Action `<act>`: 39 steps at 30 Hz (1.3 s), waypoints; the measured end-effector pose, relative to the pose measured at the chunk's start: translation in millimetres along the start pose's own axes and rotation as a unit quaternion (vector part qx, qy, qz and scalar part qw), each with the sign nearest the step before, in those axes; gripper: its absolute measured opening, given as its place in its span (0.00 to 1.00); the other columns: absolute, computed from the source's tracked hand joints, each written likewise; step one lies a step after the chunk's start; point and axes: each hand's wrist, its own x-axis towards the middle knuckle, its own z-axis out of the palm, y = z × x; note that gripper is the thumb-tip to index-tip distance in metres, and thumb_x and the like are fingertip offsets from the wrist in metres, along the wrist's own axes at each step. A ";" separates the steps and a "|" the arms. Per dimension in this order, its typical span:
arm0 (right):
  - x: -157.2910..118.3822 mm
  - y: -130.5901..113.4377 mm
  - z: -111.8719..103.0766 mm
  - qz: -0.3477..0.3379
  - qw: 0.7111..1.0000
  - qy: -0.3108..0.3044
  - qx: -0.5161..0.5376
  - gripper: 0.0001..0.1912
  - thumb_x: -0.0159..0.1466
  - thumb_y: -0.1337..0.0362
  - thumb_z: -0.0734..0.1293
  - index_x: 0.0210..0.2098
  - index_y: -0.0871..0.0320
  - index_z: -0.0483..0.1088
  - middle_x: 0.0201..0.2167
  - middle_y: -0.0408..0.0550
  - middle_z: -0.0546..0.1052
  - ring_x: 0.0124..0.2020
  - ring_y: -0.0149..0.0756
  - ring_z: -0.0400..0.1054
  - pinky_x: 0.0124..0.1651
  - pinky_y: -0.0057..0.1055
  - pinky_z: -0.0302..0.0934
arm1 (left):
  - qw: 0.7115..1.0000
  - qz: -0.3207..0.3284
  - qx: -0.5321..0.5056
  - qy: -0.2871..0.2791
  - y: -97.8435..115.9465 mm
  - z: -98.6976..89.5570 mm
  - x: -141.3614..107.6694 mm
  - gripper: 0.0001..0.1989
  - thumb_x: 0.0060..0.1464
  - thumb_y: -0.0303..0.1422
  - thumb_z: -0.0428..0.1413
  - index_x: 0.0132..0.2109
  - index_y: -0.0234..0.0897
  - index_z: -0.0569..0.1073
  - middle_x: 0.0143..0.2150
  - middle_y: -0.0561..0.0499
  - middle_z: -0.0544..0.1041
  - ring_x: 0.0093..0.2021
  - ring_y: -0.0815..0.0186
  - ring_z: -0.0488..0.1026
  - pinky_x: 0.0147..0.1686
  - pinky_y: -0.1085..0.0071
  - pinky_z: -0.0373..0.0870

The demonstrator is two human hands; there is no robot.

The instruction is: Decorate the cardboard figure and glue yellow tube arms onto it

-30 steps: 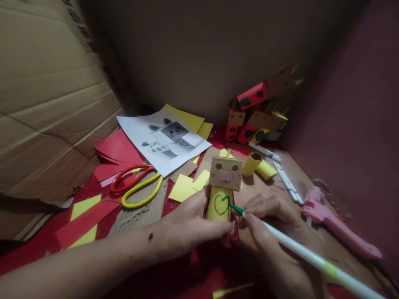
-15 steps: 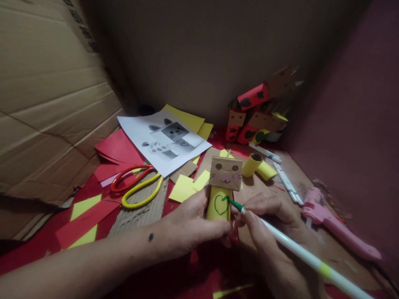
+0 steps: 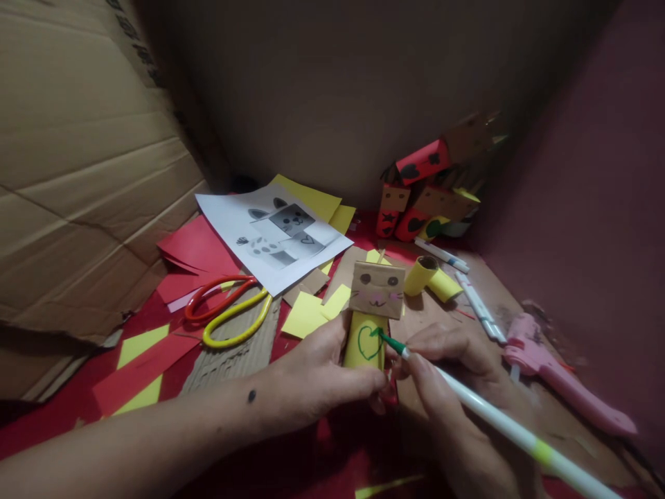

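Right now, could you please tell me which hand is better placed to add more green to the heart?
Likely the right hand: it holds the green-tipped marker, with the tip at the edge of the green heart. The left hand is occupied, holding the cat-faced figure that bears that heart.

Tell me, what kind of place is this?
It looks like a little craft corner: there are scissors with red and yellow handles, what looks like a pink glue gun, and a cardboard-headed figure with a green heart drawn on it.
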 end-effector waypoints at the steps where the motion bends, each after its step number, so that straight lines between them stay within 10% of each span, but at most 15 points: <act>1: 0.2 -0.1 -0.2 -0.001 1.000 0.004 0.001 0.09 0.69 0.71 0.64 0.36 0.48 0.69 0.22 0.34 0.76 0.20 0.26 0.74 0.24 0.18 0.69 | 1.000 -0.001 -0.005 0.003 0.2 0.3 0.1 0.15 0.47 0.25 0.64 0.42 0.35 0.70 0.32 0.53 0.76 0.33 0.66 0.72 0.36 0.70 0.70; 39: -1.6 -3.1 -1.6 0.010 1.000 -0.010 -0.009 0.09 0.69 0.71 0.64 0.36 0.50 0.69 0.24 0.36 0.77 0.22 0.27 0.75 0.25 0.20 0.70 | 1.000 0.000 0.002 0.006 0.0 0.3 -0.2 0.14 0.46 0.22 0.63 0.40 0.35 0.69 0.31 0.53 0.75 0.32 0.67 0.73 0.37 0.70 0.71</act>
